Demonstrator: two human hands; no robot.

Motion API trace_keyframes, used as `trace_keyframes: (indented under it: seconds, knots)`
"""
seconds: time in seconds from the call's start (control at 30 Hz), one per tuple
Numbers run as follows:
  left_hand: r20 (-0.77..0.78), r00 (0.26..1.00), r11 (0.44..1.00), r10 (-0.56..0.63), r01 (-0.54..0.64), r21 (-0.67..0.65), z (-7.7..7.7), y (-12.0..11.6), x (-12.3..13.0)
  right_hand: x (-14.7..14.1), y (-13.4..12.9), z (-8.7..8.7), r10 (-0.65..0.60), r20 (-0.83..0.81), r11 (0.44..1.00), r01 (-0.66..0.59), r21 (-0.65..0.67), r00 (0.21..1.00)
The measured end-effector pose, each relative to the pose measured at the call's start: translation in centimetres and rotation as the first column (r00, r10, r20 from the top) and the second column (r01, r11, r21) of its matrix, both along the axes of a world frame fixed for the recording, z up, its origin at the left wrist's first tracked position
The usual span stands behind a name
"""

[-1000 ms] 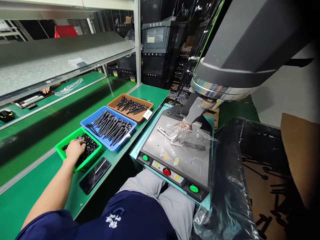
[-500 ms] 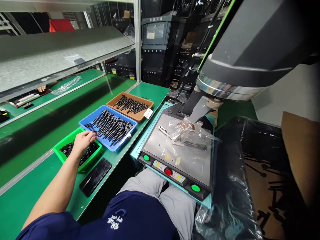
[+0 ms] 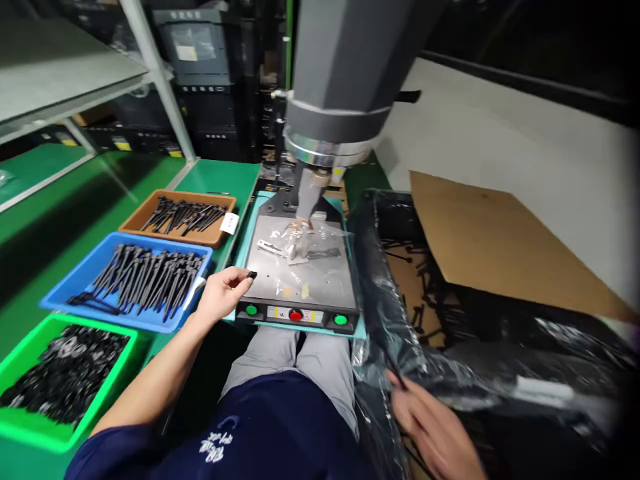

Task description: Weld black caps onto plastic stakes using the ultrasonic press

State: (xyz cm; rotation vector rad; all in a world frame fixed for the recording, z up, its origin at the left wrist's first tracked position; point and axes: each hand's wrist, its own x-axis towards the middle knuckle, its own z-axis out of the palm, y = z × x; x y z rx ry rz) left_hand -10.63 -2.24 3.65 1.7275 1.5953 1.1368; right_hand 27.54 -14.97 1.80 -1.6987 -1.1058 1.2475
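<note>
Small black part (image 3: 253,275): in head view, my left hand (image 3: 247,279) pinches it between fingertips; my blurred right hand (image 3: 433,423) closes on a dark rod (image 3: 394,367). Left of the left fingers: brown tray (image 3: 215,240), label (image 3: 229,223) unreadable; blue tray (image 3: 75,275), black rods (image 3: 150,277); green bin (image 3: 43,437), black pieces (image 3: 70,373).

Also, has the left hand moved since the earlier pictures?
Yes. The left hand has moved rightward, away from the bright green plastic bin, to the near left corner of the flat grey metal plate, pinching a small black part.
</note>
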Motion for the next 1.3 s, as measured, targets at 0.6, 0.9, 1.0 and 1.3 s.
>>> trace_keyframes:
  seconds: [0.6,0.9,1.0,1.3]
  knots:
    - [-0.344,0.904,0.877,-0.254,0.365,0.312,-0.3,0.6,6.4,-7.6,7.2,1.0,0.393,0.218,0.851,-0.444,0.282,0.893]
    - [-0.327,0.851,0.836,-0.411,0.495,0.237,0.7,1.5,6.0,-7.5,7.2,0.1,0.355,0.276,0.827,-0.437,0.354,0.893]
    - [-0.190,0.891,0.869,-0.412,0.447,0.211,0.6,1.9,6.2,-7.4,7.2,-0.5,0.355,0.268,0.813,-0.438,0.385,0.896]
    - [0.321,0.887,0.924,-0.331,0.375,-0.082,-0.6,2.5,6.3,-6.6,7.3,-2.0,0.286,0.469,0.679,-0.522,0.517,0.836]
